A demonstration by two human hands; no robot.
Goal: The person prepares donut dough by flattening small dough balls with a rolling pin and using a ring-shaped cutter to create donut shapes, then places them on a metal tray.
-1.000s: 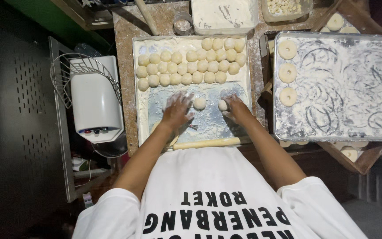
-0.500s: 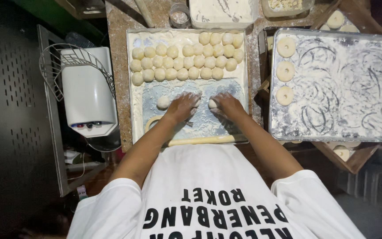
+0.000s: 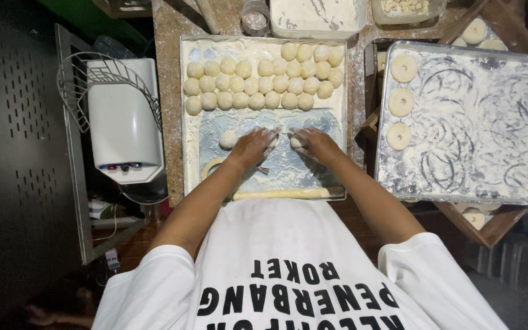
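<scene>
Left hand (image 3: pixel 253 146): pressed palm-down on the floured tray, fingers curled over a dough piece mostly hidden beneath it; closed on that piece.
Right hand (image 3: pixel 314 142): likewise palm-down just beside the left, fingers cupped around a small dough ball (image 3: pixel 297 142), only its pale edge visible.
Loose dough ball (image 3: pixel 228 139): lay alone on the bare floured patch, just left of the left hand, untouched.
Floured tray (image 3: pixel 188 153): rectangular, metal, dusted white, directly in front of the body.
Rows of dough balls (image 3: pixel 264 76): packed touching one another across the far part of the tray, well apart from both hands.
Dough strip (image 3: pixel 279 194): long, thin, stretched along the near rim of the tray.
Second tray (image 3: pixel 490 122): to the right, heavily floured with swirl marks.
Ring-shaped dough pieces (image 3: pixel 401 102): three, lined up along that tray's left edge.
White appliance (image 3: pixel 124 122): left of the table, behind a wire guard.
Flour container (image 3: pixel 316 12): beyond the far rim of the tray.
</scene>
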